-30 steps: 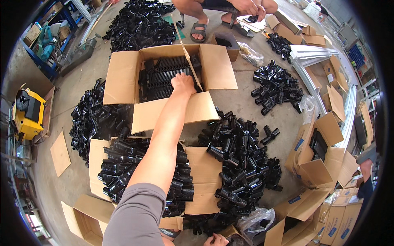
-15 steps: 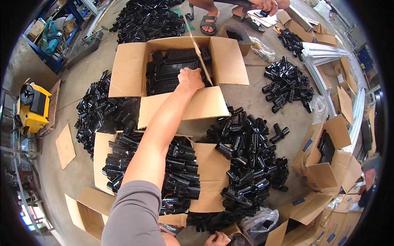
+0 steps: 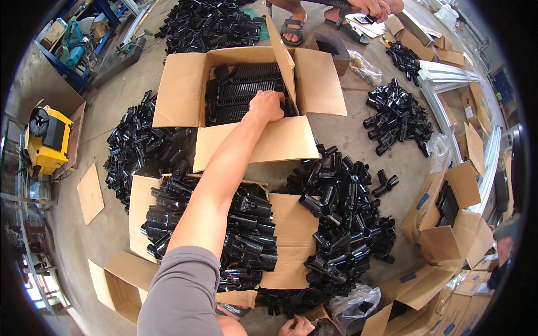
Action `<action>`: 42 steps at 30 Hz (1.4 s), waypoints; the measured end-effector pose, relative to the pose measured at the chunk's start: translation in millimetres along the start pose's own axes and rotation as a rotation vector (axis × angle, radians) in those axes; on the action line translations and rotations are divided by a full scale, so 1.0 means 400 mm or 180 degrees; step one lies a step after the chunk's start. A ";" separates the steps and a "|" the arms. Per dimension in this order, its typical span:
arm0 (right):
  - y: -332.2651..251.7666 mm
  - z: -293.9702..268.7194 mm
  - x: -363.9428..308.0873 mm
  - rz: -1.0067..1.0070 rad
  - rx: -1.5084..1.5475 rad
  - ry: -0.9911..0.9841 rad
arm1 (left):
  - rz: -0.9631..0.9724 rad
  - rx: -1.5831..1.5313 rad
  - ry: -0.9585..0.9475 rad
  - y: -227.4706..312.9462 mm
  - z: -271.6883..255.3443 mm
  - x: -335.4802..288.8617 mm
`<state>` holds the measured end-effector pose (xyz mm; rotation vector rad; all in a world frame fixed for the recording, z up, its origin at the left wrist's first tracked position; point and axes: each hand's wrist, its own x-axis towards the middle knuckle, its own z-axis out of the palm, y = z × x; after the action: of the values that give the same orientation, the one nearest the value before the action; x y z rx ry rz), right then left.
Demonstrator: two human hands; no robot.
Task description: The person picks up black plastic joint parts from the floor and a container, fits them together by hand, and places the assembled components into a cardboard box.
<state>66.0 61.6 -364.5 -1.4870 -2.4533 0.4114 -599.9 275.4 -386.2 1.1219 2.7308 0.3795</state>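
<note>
Bare concrete floor (image 3: 92, 235) runs through this workshop, with a yellow machine (image 3: 51, 143) off to the left and pale metal rails (image 3: 448, 73) along the right. From where I stand, black tubular fittings lie heaped all over: a left heap (image 3: 131, 143), a right heap (image 3: 350, 224), and a row of fittings (image 3: 249, 241) on flattened cardboard (image 3: 288, 241) near the person.

Beyond that sits an open carton (image 3: 294, 140), flaps folded outward, packed with closely stacked black parts (image 3: 231, 101). The person's left grip (image 3: 268, 106) is down inside it, toward the near right corner. The stacked parts lie to its left and beyond it, right up against the fingers. Those fingers are bent and drawn together, pointing down; I can't tell whether they have hold of a part. A cardboard sheet (image 3: 282, 56) stands tilted by the carton's right edge, just beside that hand.

The right grip (image 3: 296, 326) is low, beside a clear plastic bag (image 3: 354, 305), fingers loosely curled; what it holds, if anything, I can't see. Past the carton's far edge, a crouching co-worker's hands (image 3: 372, 8) hold something small and dark.
</note>
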 end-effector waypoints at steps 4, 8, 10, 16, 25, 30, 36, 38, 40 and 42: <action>-0.002 -0.007 -0.001 0.0011 0.0047 -0.0072 | 0.0432 -0.0010 -0.0099 -0.018 0.004 0.009; 0.003 -0.007 -0.008 0.0040 0.0061 -0.0036 | 0.0343 -0.0537 -0.0264 -0.012 -0.057 -0.020; -0.002 -0.014 -0.008 0.0072 0.0058 -0.0079 | 0.0208 -0.0948 -0.0056 -0.047 -0.042 -0.027; -0.002 -0.010 -0.002 0.0025 0.0147 -0.0021 | -0.0785 -0.3843 -0.0009 -0.062 -0.001 -0.035; -0.011 -0.025 0.002 0.0096 0.0102 0.0093 | -0.1426 -0.5901 0.0892 -0.043 -0.152 -0.067; -0.013 -0.026 -0.001 0.0162 0.0070 0.0069 | -0.1941 -0.4797 0.0855 -0.045 -0.122 -0.041; -0.009 -0.016 0.004 0.0163 0.0052 0.0048 | -0.1611 0.0003 0.0184 -0.071 -0.022 -0.048; -0.009 -0.010 0.007 0.0173 0.0017 0.0060 | -0.1666 0.0105 0.0110 -0.060 -0.024 -0.048; -0.011 -0.017 0.009 0.0207 -0.0031 0.0066 | -0.1751 0.0042 -0.0107 -0.014 -0.080 -0.052; -0.010 -0.011 0.012 0.0204 -0.0027 0.0066 | -0.1729 0.0003 -0.0248 0.016 -0.100 -0.050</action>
<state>62.1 64.8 -358.6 -1.5689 -2.3996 0.3962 -591.5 258.7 -344.9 0.3486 2.8114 0.2453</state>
